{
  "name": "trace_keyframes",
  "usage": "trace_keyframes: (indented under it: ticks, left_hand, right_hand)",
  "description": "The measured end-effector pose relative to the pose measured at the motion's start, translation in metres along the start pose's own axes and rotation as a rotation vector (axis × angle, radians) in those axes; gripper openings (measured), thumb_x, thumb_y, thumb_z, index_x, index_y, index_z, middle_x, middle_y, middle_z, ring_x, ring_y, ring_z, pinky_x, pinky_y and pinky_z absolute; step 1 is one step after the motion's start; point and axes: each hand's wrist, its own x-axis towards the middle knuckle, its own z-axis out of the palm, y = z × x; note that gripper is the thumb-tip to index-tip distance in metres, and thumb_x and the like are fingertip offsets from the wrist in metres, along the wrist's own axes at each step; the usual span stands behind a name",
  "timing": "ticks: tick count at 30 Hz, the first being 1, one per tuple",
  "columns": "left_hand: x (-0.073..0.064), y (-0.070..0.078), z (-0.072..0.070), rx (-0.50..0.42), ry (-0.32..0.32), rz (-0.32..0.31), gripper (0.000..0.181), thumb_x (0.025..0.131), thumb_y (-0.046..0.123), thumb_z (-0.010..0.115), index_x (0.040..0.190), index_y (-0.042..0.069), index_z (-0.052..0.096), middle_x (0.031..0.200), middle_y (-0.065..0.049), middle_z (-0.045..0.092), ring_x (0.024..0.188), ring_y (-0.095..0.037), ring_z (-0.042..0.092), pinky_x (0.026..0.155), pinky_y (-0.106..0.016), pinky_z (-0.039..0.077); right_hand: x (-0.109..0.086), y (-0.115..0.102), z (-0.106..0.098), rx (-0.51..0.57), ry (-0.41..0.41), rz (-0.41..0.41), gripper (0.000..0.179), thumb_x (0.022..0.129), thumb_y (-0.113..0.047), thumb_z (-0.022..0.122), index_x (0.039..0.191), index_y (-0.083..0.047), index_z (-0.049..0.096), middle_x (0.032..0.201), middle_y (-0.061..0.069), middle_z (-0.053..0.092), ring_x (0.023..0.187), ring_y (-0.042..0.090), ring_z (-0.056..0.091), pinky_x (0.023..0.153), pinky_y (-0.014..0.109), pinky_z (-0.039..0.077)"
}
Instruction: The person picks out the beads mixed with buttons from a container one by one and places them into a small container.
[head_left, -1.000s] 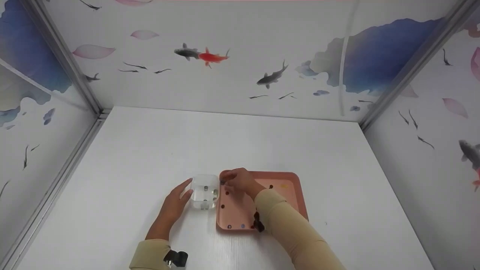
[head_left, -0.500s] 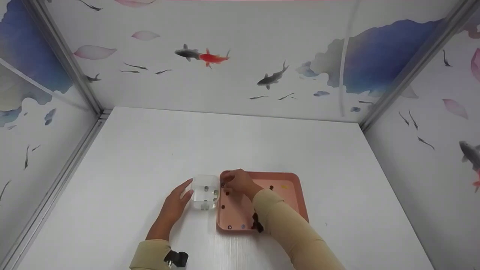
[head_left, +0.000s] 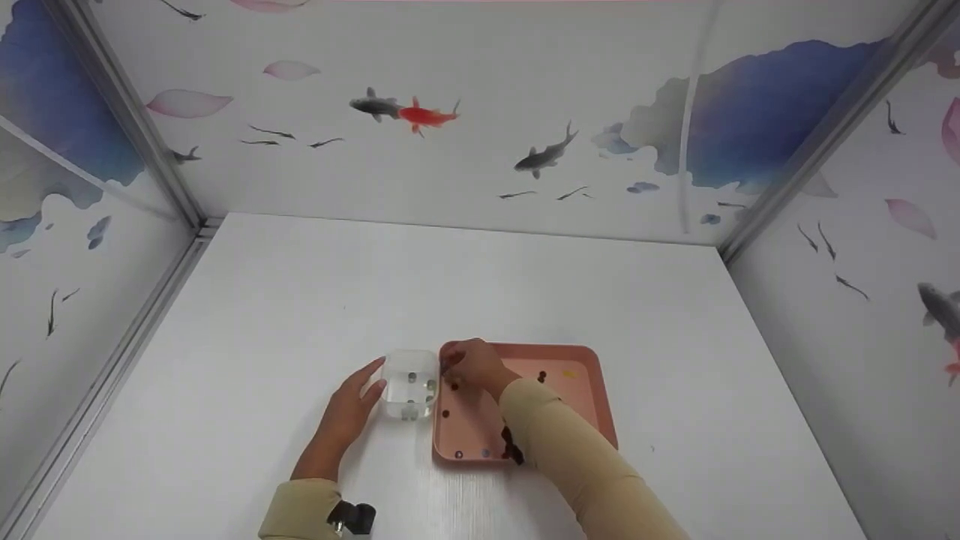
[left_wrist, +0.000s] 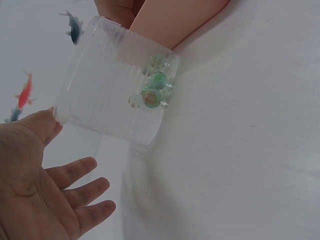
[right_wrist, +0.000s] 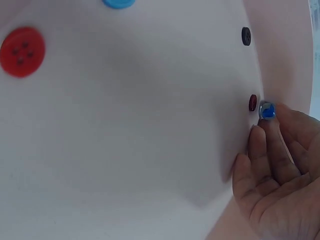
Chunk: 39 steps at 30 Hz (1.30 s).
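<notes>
My left hand (head_left: 352,405) touches the left rim of a clear plastic box (left_wrist: 100,85) with its fingertips; the other fingers are loosely extended. Several greenish glass marbles (left_wrist: 152,97) lie in the box. To its right sits a pink tray (head_left: 600,390). My right hand (head_left: 476,365) is low at the tray's far left corner. In the right wrist view, its thumb and forefinger pinch a clear marble with a blue core (right_wrist: 267,110), beside the tray's wall. A dark red button (right_wrist: 253,102) lies next to that marble.
In the tray are a black button (right_wrist: 246,36), a red button (right_wrist: 22,52), a blue button (right_wrist: 119,2), a yellow piece (head_left: 569,373) and a marble (head_left: 459,454) near the front edge. A white table (head_left: 300,300) surrounds tray and box, with printed panels behind.
My right hand stays at the tray's far left corner, its wrist and forearm shifting slightly left. The left hand and the box have not moved.
</notes>
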Motion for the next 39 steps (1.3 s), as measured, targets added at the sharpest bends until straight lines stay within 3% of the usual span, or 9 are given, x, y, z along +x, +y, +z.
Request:
trace_keyframes:
  ticks: [9, 16, 22, 28, 39]
  left_hand:
    - [-0.0006, 0.0001, -0.0006, -0.003, -0.001, -0.001, 0.049, 0.103, 0.029, 0.047, 0.149, 0.018, 0.038, 0.154, -0.015, 0.033, 0.143, -0.038, 0.025, 0.117, -0.054, 0.021]
    - [-0.0009, 0.0023, -0.0017, 0.007, 0.011, 0.005, 0.047, 0.103, 0.027, 0.047, 0.148, 0.017, 0.039, 0.153, -0.016, 0.034, 0.142, -0.04, 0.027, 0.116, -0.056, 0.022]
    - [-0.0003, 0.0009, 0.0005, 0.011, 0.015, -0.005, 0.048, 0.102, 0.028, 0.047, 0.148, 0.018, 0.039, 0.153, -0.015, 0.035, 0.142, -0.039, 0.027, 0.116, -0.055, 0.021]
    - [0.0012, -0.0007, 0.0025, 0.012, 0.017, 0.002, 0.047, 0.102, 0.028, 0.047, 0.148, 0.017, 0.04, 0.153, -0.015, 0.036, 0.142, -0.039, 0.027, 0.116, -0.055, 0.022]
    - [-0.0001, 0.0, -0.0001, 0.001, 0.007, 0.015, 0.047, 0.103, 0.026, 0.047, 0.148, 0.016, 0.04, 0.153, -0.016, 0.035, 0.142, -0.039, 0.027, 0.116, -0.055, 0.022]
  right_hand:
    - [-0.0041, -0.0038, -0.0007, 0.031, 0.022, 0.016, 0.024, 0.081, 0.005, 0.067, 0.097, -0.012, 0.072, 0.096, -0.001, 0.067, 0.088, 0.019, 0.056, 0.072, 0.029, 0.05]
    - [-0.0023, -0.0012, 0.0009, -0.018, 0.061, -0.073, 0.023, 0.081, 0.007, 0.063, 0.095, -0.008, 0.073, 0.099, 0.003, 0.069, 0.094, 0.019, 0.059, 0.075, 0.032, 0.051]
    - [-0.0006, -0.0006, 0.0032, 0.026, 0.051, -0.018, 0.024, 0.081, 0.007, 0.063, 0.096, -0.01, 0.072, 0.098, 0.001, 0.068, 0.095, 0.019, 0.058, 0.077, 0.033, 0.053]
    - [0.0, 0.0014, 0.0038, -0.022, 0.055, -0.015, 0.024, 0.083, 0.004, 0.064, 0.098, -0.012, 0.073, 0.1, -0.002, 0.068, 0.101, 0.017, 0.058, 0.085, 0.034, 0.053]
    - [-0.0038, -0.0034, -0.0002, 0.087, 0.013, 0.03, 0.026, 0.083, 0.007, 0.064, 0.098, -0.014, 0.07, 0.099, 0.0, 0.067, 0.092, 0.018, 0.057, 0.074, 0.029, 0.054]
